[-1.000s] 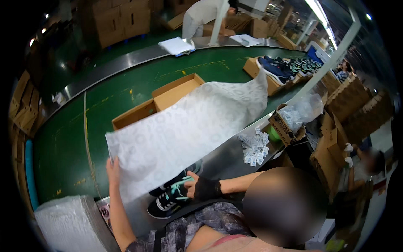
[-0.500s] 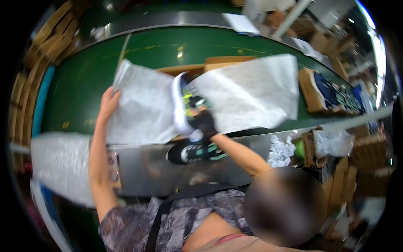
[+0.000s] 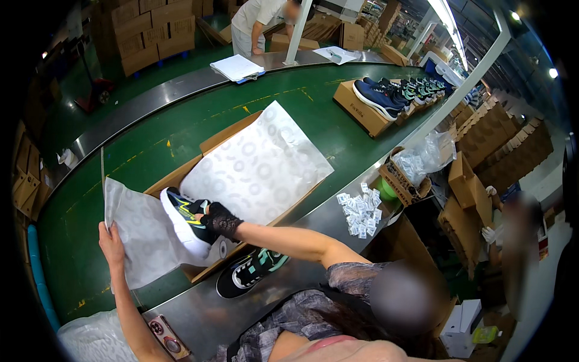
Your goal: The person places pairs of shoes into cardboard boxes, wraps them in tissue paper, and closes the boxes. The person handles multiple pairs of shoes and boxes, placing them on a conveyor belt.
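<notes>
My left hand pinches the left edge of a sheet of white patterned tissue paper. The paper lines an open cardboard shoebox, and its other half spreads over the box's right side. In a black fingerless lace glove, my right hand grips a black sneaker with a white sole and yellow-green lines. The shoe is tilted on its side over the left part of the paper. A second black sneaker with mint-green parts lies on the metal ledge, beneath my right forearm.
Green conveyor belt runs under the box. Farther right, shoes sit in open boxes. Small white packets are piled on the metal ledge, which also holds a phone. A clipboard rests across the belt, near another person.
My view has swung, so the box now appears slanted. The sneaker in my right hand has shifted left relative to the paper. My left hand still holds the paper's edge.
</notes>
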`<state>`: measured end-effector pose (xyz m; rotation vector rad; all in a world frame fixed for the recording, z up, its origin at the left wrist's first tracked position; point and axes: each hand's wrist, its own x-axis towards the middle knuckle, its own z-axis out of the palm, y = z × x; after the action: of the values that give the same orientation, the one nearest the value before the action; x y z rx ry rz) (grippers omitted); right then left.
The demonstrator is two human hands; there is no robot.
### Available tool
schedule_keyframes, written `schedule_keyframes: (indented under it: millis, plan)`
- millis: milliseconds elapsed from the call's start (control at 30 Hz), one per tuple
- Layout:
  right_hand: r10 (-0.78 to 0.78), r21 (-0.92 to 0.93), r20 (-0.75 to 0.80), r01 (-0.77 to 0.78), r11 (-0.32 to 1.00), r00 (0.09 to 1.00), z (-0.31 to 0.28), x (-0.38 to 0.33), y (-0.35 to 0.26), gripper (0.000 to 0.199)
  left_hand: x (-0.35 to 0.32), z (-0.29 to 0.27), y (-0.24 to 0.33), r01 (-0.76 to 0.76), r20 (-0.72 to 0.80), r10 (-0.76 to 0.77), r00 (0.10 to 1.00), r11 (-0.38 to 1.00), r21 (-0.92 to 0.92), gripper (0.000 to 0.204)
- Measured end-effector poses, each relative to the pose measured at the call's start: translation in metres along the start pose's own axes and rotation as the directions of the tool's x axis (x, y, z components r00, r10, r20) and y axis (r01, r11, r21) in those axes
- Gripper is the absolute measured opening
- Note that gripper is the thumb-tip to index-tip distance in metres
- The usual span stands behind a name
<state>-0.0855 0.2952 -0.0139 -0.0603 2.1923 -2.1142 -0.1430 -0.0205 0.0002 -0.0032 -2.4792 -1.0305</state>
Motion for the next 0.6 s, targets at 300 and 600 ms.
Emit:
schedule_keyframes:
  millis: [300,600]
  plan:
    - [-0.146,-0.473,0.377,0.326,0.818,0.914,0.065,-0.004,0.118,0.029,-0.032,0.04,0.117,0.677,0.704,-0.049,0.708,0.33,-0.658,0.054]
    - [-0.137,-0.894,0.3,0.328,0.304,0.944,-0.096,-0.071,0.039,0.041,-0.11,0.106,0.048,-0.354,0.496,0.251,0.831,0.927,0.122,0.054]
